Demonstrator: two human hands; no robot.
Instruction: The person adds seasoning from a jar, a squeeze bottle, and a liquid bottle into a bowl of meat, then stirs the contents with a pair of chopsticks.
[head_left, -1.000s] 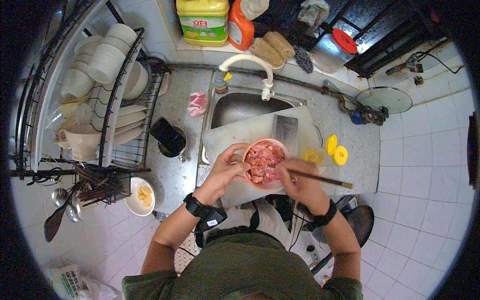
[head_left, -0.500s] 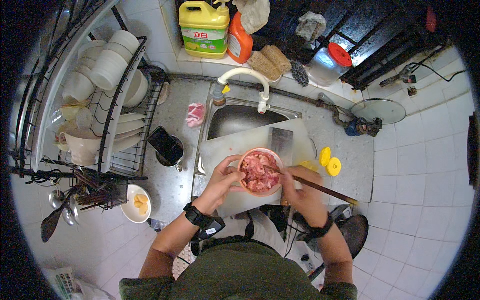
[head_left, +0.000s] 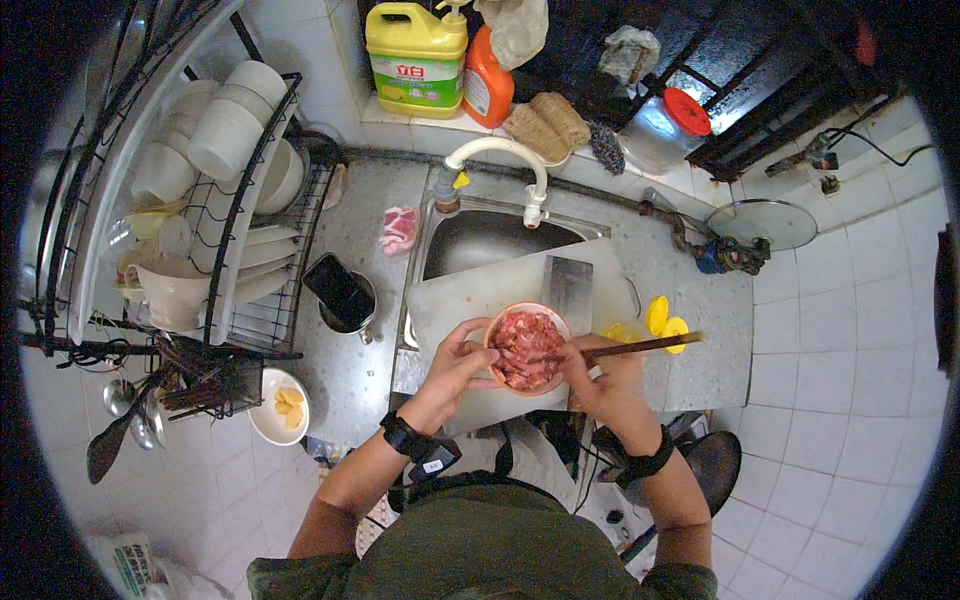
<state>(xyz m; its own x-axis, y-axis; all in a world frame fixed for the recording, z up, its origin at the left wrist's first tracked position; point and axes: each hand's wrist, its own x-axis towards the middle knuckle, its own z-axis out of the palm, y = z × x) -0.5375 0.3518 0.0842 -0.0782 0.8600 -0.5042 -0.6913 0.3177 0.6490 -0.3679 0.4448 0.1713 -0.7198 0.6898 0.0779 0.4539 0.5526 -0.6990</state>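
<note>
My left hand (head_left: 462,362) grips the left rim of a small orange-edged bowl (head_left: 489,340) full of raw cut meat (head_left: 527,348). In my right hand (head_left: 603,385) is a pair of dark wooden chopsticks (head_left: 650,346); their tips are in the meat and the thick ends point right. Fingers of the right hand are close to the bowl's right side. Below the bowl lies a pale cutting board (head_left: 450,290), set across the sink's front. A cleaver's broad blade (head_left: 568,285) rests on the board just beyond the bowl.
Behind the board are the steel sink (head_left: 490,245) and white faucet (head_left: 497,146). Yellow caps (head_left: 676,333) lie to the right. On the left stand a phone (head_left: 335,285) on a metal cup, a dish rack (head_left: 262,325) and a white bowl (head_left: 265,420) with yellowish pieces.
The chopsticks have swung so that their thick ends point more straight to the right instead of down toward me. The meat has shifted in the bowl, which my left hand still holds.
</note>
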